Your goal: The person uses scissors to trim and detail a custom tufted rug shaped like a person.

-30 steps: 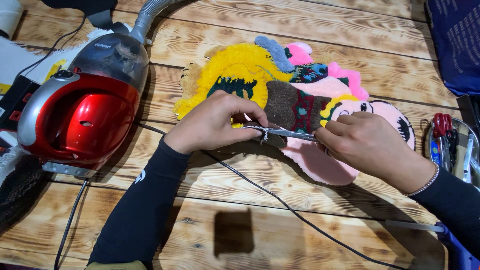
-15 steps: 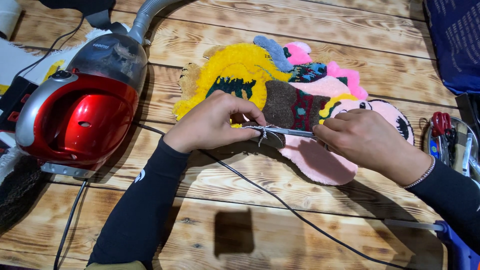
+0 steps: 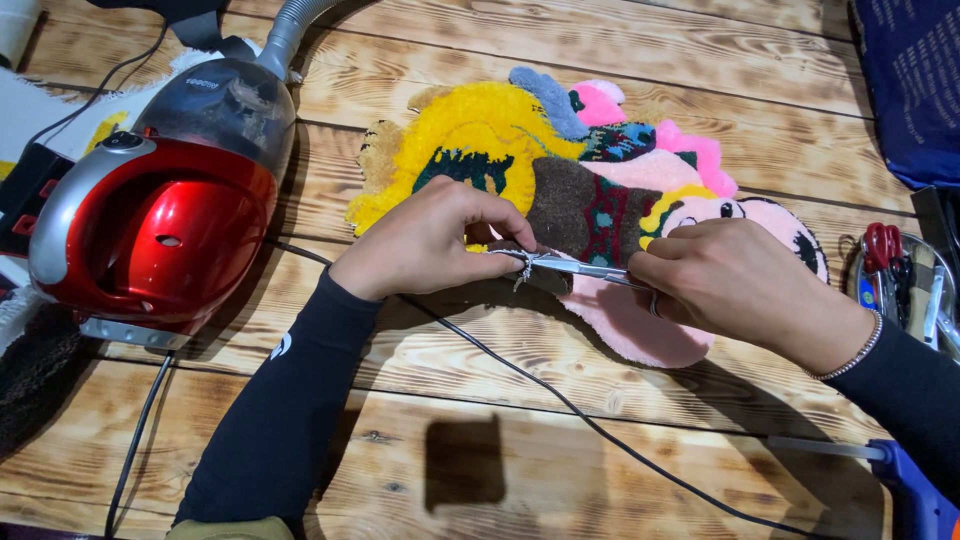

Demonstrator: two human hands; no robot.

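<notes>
Both hands are down at the middle of the pale plank wooden worktop [image 3: 620,40], working the lower edge of a shaggy, many-coloured tufted rug piece [image 3: 560,190] in yellow, brown and pink that lies flat at the centre. The left hand [image 3: 435,235] is curled tight, its fingertips pinching the rug's dark brown edge along with a wisp of loose thread. The right hand [image 3: 725,280] comes in from 3 o'clock, closed around slim silver metal scissors [image 3: 575,266], whose tip meets the left fingertips right at that edge. A thin black cable [image 3: 560,400] runs under both forearms toward 5 o'clock. Out at 9 o'clock sits a glossy red and grey canister vacuum cleaner [image 3: 160,225], its grey hose rising toward 12. At 3 o'clock, near the worktop's rim, a round metal tin [image 3: 945,300] holds red-handled tools. A blue tool handle [image 3: 915,490] shows at 5 o'clock.
</notes>
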